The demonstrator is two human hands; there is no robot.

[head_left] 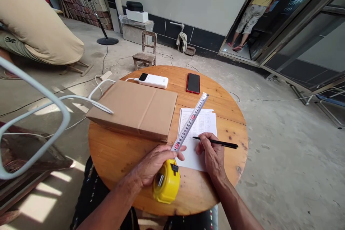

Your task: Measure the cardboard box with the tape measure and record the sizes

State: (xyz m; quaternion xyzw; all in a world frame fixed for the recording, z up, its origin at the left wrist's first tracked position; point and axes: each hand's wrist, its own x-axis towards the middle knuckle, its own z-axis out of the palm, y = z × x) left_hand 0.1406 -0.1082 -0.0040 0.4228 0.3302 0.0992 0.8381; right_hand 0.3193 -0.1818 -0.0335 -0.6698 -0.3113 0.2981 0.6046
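My left hand (155,163) grips the blade of a yellow tape measure (167,183) between thumb and fingers, just above the case. The pulled-out blade (190,124) slants up and right over a sheet of paper (207,122) with rows of small writing. In my right hand (214,156) is a black pen (226,144), its tip at the paper near the lower rows of writing. A closed cardboard box (134,109) lies flat on the table to the left of the paper.
The round wooden table (231,122) also bears a white power bank (153,81) and a dark phone (193,83) with a red edge. A white cable (64,115) loops at the left. Beyond stand a small wooden chair (145,55) and a person (253,14) in a doorway.
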